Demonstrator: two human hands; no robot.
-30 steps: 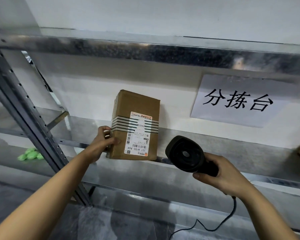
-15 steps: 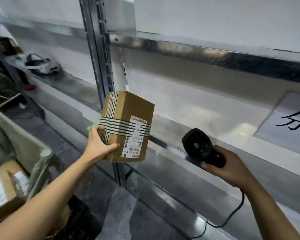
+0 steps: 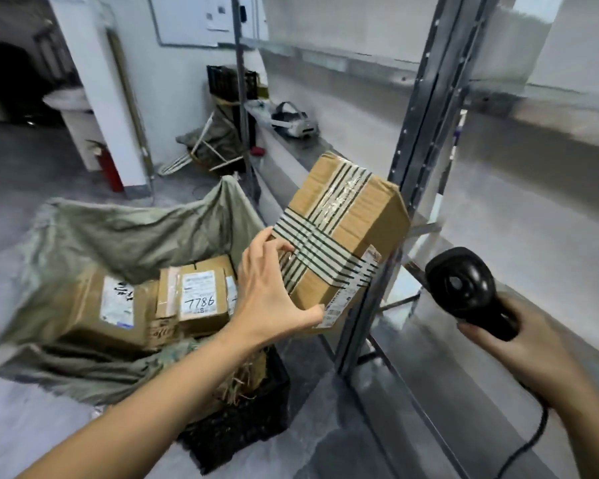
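The left hand grips the tilted box with its fingers at one lower corner only, so it may slip into the sack at lower left; the right hand clasps the scanner.

Box in my left hand, post just behind. Scanner in my right hand, right of box. Sack lower left, parcels inside. Headset on shelf beyond.
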